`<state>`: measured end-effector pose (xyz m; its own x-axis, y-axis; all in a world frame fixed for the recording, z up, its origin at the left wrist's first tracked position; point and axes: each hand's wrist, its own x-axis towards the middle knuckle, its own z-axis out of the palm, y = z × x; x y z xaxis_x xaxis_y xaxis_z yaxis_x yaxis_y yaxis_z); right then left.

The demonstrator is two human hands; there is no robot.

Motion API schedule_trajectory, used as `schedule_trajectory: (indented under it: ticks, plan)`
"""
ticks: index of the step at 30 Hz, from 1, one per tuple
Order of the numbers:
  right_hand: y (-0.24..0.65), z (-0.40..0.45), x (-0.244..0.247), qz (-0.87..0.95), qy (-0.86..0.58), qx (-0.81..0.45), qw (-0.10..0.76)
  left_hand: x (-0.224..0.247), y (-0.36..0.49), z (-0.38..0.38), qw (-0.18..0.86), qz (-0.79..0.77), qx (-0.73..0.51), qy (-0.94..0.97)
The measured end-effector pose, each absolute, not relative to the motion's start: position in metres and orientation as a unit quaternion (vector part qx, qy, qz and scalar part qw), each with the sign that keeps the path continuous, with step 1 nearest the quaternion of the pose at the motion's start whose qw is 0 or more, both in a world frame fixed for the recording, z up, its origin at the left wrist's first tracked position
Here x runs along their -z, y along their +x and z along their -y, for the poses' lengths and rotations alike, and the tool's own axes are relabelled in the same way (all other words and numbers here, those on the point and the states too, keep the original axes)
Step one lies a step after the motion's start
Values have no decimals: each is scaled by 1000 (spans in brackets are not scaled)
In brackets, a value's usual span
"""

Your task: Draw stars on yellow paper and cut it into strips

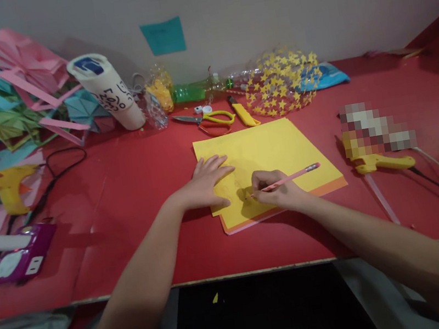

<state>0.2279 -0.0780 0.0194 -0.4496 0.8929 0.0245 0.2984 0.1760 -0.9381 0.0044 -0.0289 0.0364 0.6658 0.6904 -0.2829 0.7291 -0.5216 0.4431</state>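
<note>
At the centre of the frame, the right hand point(276, 193) has its grip closed around a pink pencil point(296, 174), rigid, light and best held near its point. The left hand point(207, 182) rests open, fingers spread, on the left of the yellow paper point(279, 146), thin, bendable and probably quick to slide. Scissors point(189, 119) and a box cutter point(245, 114) lie just beyond on the tabletop point(130, 178); what seems a glue gun point(388, 161) sits at right.
</note>
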Motion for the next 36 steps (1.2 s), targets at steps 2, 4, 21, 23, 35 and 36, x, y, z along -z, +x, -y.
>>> schedule_trajectory:
  ticks: [2,4,21,23,35,36]
  plan:
    - [227,78,-20,702,-422,-484,308,-37,4,29,273,-406,31,872]
    - [226,79,-21,701,-421,-486,308,-36,4,29,275,-403,23,872]
    - [223,81,-21,709,-440,-476,277,-34,4,28,267,-406,26,874]
    - [223,81,-21,709,-437,-478,278,-36,5,29,266,-410,35,871]
    - [222,83,-19,706,-442,-446,329,-33,3,28,272,-402,24,874]
    - [222,84,-19,704,-444,-444,331,-32,3,28,271,-399,19,876]
